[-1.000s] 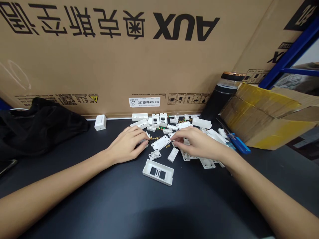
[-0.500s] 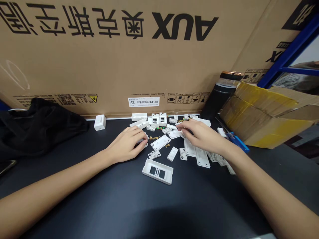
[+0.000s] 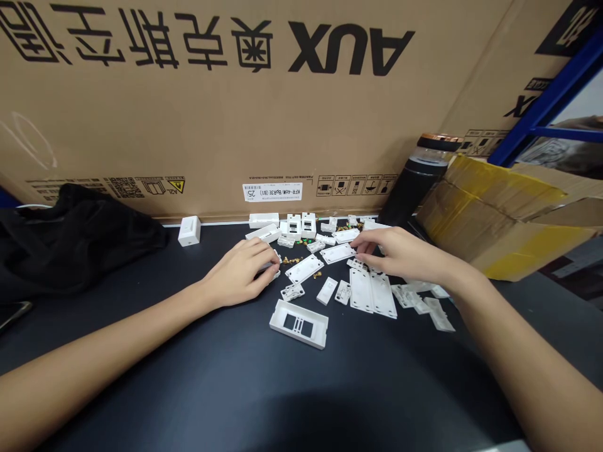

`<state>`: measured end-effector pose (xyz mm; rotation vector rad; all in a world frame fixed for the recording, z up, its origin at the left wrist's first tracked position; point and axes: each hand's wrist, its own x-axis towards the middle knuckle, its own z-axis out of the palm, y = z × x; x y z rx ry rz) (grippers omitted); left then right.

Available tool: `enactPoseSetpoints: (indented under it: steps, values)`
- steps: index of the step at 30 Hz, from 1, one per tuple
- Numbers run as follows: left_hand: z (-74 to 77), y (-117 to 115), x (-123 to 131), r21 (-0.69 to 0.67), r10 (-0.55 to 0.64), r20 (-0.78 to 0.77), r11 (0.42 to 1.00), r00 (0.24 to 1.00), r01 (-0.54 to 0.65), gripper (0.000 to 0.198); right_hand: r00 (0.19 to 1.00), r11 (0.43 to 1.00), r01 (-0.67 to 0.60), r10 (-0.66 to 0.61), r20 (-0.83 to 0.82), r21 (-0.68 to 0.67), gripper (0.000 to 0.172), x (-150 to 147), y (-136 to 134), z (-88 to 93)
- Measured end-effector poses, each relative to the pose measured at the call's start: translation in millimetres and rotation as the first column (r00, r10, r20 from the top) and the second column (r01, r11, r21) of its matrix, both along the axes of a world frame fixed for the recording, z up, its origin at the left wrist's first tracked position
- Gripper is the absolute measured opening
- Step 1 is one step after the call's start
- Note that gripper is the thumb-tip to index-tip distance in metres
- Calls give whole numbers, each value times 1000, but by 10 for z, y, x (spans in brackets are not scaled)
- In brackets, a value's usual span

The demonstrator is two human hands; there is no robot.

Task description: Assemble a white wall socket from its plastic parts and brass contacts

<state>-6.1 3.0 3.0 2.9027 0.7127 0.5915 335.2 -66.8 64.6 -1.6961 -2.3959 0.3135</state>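
Note:
My left hand (image 3: pixel 242 271) rests on the table with its fingers curled in. White plastic edges show at its fingertips, but what lies under the fingers is mostly hidden. Over the scattered white parts, my right hand (image 3: pixel 393 254) has its fingers bent and thumb apart. Its fingertips are at the end of a flat white plate (image 3: pixel 338 253); whether they touch it I cannot tell. Below that hand lie two flat panels (image 3: pixel 360 292) side by side. Between the hands are another plate (image 3: pixel 304 269) and small brass pieces (image 3: pixel 292 260). Nearer me sits a white housing (image 3: pixel 299 339) with rectangular openings.
A large cardboard box (image 3: pixel 211 132) stands along the back. At right are a black bottle (image 3: pixel 409 185) and a taped carton (image 3: pixel 499 220). Black cloth (image 3: pixel 80 242) lies at left, near a white block (image 3: pixel 189 231). White pieces (image 3: pixel 439 314) lie under my right forearm.
My right hand has moved right and slightly toward me, uncovering more of the flat plates and panels. A small white piece beside the panels has shifted slightly. My left hand stays in place.

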Motion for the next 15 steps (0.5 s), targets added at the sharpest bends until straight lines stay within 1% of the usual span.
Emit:
enactPoseSetpoints:
  steps: [5,10,15]
  values:
    - [-3,-1,1,-4,-2,2,1000,1000,2,19,1000,998,15,-15,10,-62,25,3,-7,10]
    - [-8,7,1,-11,-5,5,1000,1000,5,19,999,994,4,-8,-39,-110,26,-24,-46,65]
    - [-2,4,4,-10,-3,-2,1000,1000,3,20,999,990,22,-26,-25,-142,36,-19,-56,71]
